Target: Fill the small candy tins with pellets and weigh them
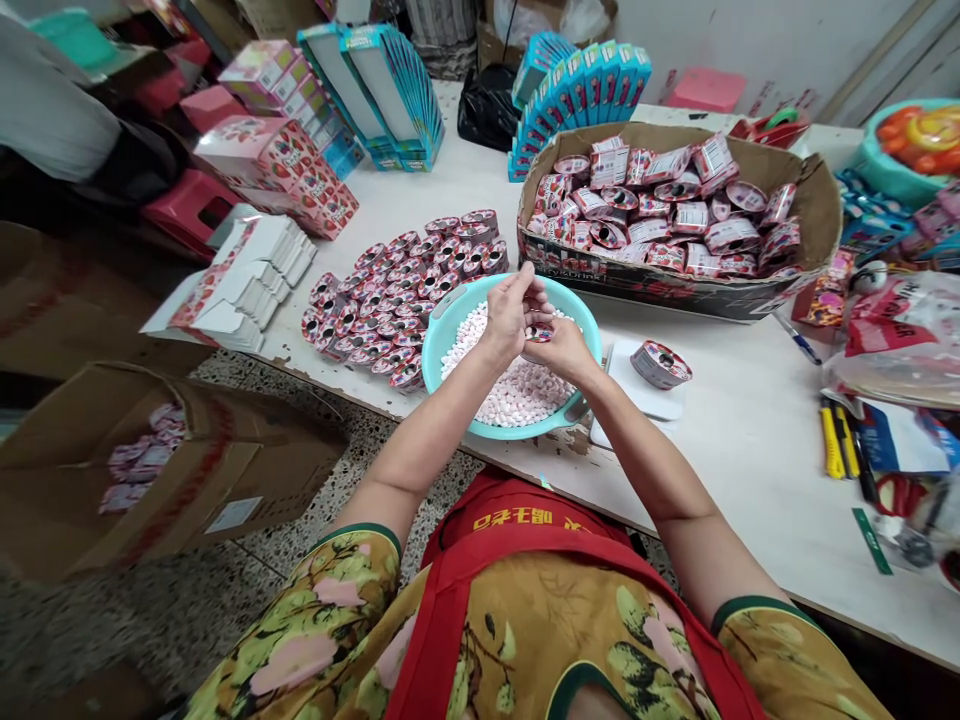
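Both my hands meet over a turquoise bowl [450, 318] full of small white-pink candies [517, 395]. My right hand [561, 345] is cupped around a small round red-printed tin [540, 333]. My left hand [511, 310] hovers just above it with fingers bent together in a pinch at the tin's mouth; what they hold is too small to see. Another such tin [660, 363] lies on a small white scale [645, 392] right of the bowl.
Rows of filled tins [397, 290] lie left of the bowl. A cardboard tray [821, 215] of tins stands behind. Flat white cartons [247, 280], pink boxes [277, 160], blue display boxes [577, 90], pens [832, 440] and a floor box [150, 450] surround the table.
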The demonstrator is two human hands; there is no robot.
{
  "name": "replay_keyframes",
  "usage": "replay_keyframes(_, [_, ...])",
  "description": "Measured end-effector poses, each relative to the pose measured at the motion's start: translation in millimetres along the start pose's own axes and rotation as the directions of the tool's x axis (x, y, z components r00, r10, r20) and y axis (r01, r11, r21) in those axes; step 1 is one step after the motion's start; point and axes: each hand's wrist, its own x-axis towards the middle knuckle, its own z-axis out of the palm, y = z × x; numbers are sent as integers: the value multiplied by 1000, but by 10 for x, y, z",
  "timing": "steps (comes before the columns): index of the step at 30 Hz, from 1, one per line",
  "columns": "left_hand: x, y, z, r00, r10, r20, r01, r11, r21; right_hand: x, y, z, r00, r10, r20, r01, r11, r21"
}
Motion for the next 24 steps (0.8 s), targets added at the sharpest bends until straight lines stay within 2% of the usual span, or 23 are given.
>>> replay_keyframes(3, [-4,70,-16,999,35,4,-35,999,8,-21,12,-9,1000,-2,-10,3,997,80])
replay_keyframes(8, [-78,140,-187,988,153,13,-154,981,116,-60,53,-67,998,55,-10,-51,974,220])
replay_keyframes(11, [-205,67,-257,962,243,125,-268,925,269,-67,75,-56,999,33,-43,-21,967,253])
replay_keyframes(13, [-267,-11,-269,943,236,235,-311,874,372,-60,89,-23,998,3,-69,16,962,271])
replay_keyframes(15, [-263,-79,-283,928,236,287,-340,852,398,-55,100,5,997,-8,-79,30,957,287])
replay_keyframes(18, [-142,-122,-385,919,333,213,-390,849,357,-113,96,-43,997,31,-68,-8,948,317])
replay_keyframes(19, [-93,-125,-446,918,352,182,-396,830,393,-167,93,-98,997,36,-75,-10,945,327])
replay_keyframes(20, [-50,-128,-518,919,352,176,-393,787,476,-244,95,-177,995,34,-96,0,942,336])
replay_keyframes(21, [-19,-133,-593,922,334,197,-383,706,595,-346,107,-280,992,24,-124,19,941,338])
replay_keyframes(23, [5,-158,-729,924,260,281,-371,425,826,-621,187,-557,978,0,-211,69,946,317])
replay_keyframes(24, [2,-176,-775,922,221,318,-372,273,887,-788,264,-725,962,-10,-274,95,950,298])
